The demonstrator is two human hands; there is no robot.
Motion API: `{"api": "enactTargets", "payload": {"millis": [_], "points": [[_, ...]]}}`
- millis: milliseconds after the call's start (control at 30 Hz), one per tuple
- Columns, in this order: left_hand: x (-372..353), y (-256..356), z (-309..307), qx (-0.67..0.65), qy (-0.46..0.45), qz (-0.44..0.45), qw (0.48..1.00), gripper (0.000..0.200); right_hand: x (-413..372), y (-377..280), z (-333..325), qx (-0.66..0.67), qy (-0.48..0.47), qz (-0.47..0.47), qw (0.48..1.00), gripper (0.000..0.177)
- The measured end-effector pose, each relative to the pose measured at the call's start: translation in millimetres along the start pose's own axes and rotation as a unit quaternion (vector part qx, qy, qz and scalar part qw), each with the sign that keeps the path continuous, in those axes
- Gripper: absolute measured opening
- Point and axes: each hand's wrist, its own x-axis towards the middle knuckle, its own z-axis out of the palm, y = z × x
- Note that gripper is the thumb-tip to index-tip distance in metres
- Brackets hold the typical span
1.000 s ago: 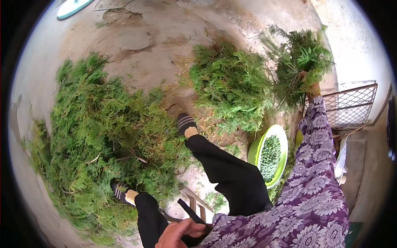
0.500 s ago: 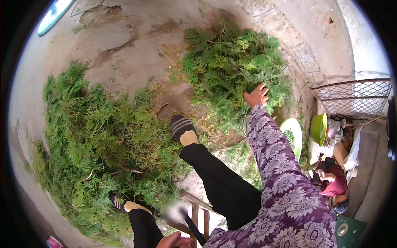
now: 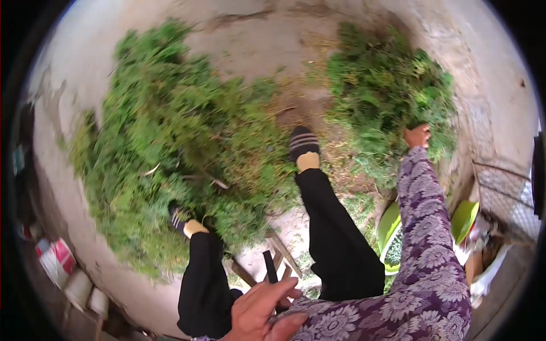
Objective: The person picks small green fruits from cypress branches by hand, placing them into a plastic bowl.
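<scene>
My right hand (image 3: 418,136), at the end of a purple floral sleeve (image 3: 429,221), is at the near right edge of a pile of feathery green conifer branches (image 3: 381,85). Its fingers are curled into the sprigs, and their tips are partly hidden. At the bottom centre is my left hand (image 3: 261,310), its thumb and forefinger apart. A black strap or bar (image 3: 269,266) runs up behind it; I see no grip on it. A bigger heap of the same branches (image 3: 170,131) spreads at left, round my left shoe (image 3: 179,219).
My right shoe (image 3: 303,143) stands between the two heaps. A green-rimmed basin (image 3: 388,227) holding small green bits sits beside my right arm. Further right are a lime-green bowl (image 3: 464,221) and a wire mesh frame (image 3: 503,193). White buckets (image 3: 57,261) stand at lower left.
The view has swung, so the heaps appear further right. My right hand's spread fingers have curled into the branches. My left hand has come further into view.
</scene>
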Motion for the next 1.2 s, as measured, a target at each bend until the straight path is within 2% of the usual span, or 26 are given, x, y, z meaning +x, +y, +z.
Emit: {"api": "enactTargets", "payload": {"millis": [67, 100, 133, 167, 200, 300, 400, 467, 533, 567, 633, 700, 800, 833, 867, 933, 967, 1067, 1100, 1200], "points": [[-5.4, -5.8, -3.5, -0.010, 0.017, 0.021, 1.000, 0.043, 74.9, 37.9, 34.2, -0.018, 0.027, -0.110, 0.993, 0.103], [-8.0, -6.8, -6.0, -0.020, 0.017, 0.045, 0.999, 0.044, 92.1, 46.2, 25.8, -0.022, 0.026, -0.122, 0.992, 0.103], [-10.1, -2.4, -10.2, -0.024, 0.027, 0.041, 0.999, 0.044, 102.8, 55.2, 16.0, 0.015, -0.013, -0.127, 0.992, 0.101], [-12.3, 4.5, -15.6, 0.007, 0.004, 0.012, 1.000, 0.047, 101.4, 59.6, 6.7, 0.051, -0.053, -0.130, 0.989, 0.099], [-15.2, 8.7, -20.7, 0.037, -0.021, -0.017, 0.999, 0.050, 86.2, 59.3, -3.9, 0.043, -0.056, -0.136, 0.988, 0.099], [-24.7, 8.0, -30.9, 0.011, -0.022, 0.013, 1.000, 0.051, 49.0, 55.2, -23.8, 0.068, 0.045, -0.150, 0.985, 0.097], [-34.3, 4.7, -41.3, -0.032, -0.019, 0.026, 0.999, 0.050, 17.3, 38.2, -45.0, -0.012, 0.058, -0.168, 0.984, 0.097], [-40.1, -10.1, -44.5, -0.074, 0.050, 0.181, 0.979, 0.046, 0.5, 17.6, -53.0, -0.004, 0.058, -0.168, 0.984, 0.092], [-45.4, -8.6, -54.0, -0.082, 0.065, 0.172, 0.979, 0.047, -14.3, -4.0, -52.9, 0.125, 0.075, -0.280, 0.949, 0.082], [-47.4, -8.7, -58.3, -0.094, 0.065, 0.187, 0.976, 0.048, -84.6, -33.2, -78.5, 0.140, 0.072, -0.321, 0.934, 0.072], [-54.4, -12.1, -61.6, -0.105, 0.075, 0.196, 0.972, 0.048, -137.0, -64.9, -80.6, 0.155, 0.037, -0.451, 0.878, 0.065], [-59.5, -20.4, -61.2, -0.126, 0.107, 0.240, 0.957, 0.048, -201.3, -93.2, -75.1, 0.124, 0.025, -0.551, 0.825, 0.059], [-67.0, -13.9, -78.3, -0.120, 0.102, 0.224, 0.962, 0.047, -257.3, -110.2, -48.4, 0.048, -0.032, -0.692, 0.720, 0.058], [-71.3, -8.7, -86.3, -0.098, 0.088, 0.200, 0.971, 0.047, -275.6, -113.6, -48.2, 0.043, -0.070, -0.700, 0.709, 0.063], [-68.0, -1.4, -86.9, -0.116, 0.142, 0.222, 0.958, 0.047, -293.0, -116.1, -53.4, 0.015, -0.104, -0.690, 0.716, 0.066], [-80.3, -5.2, -80.7, -0.126, 0.135, 0.175, 0.967, 0.045, -314.9, -112.7, -71.0, 0.030, -0.148, -0.691, 0.707, 0.063], [-80.5, -2.5, -85.7, -0.112, 0.145, 0.184, 0.966, 0.045, -309.0, -101.3, -71.2, 0.024, -0.106, -0.705, 0.701, 0.061], [-87.1, 10.1, -91.6, -0.036, 0.144, 0.181, 0.972, 0.045, -296.8, -61.9, -102.1, 0.025, -0.075, -0.660, 0.747, 0.058], [-91.1, 7.1, -88.6, 0.003, 0.176, 0.188, 0.966, 0.043, -292.2, -44.2, -111.2, 0.034, -0.062, -0.638, 0.767, 0.058], [-95.5, 1.5, -83.9, 0.074, 0.231, 0.234, 0.941, 0.042, -259.8, 22.3, -112.9, 0.042, -0.010, -0.627, 0.778, 0.057]]}}
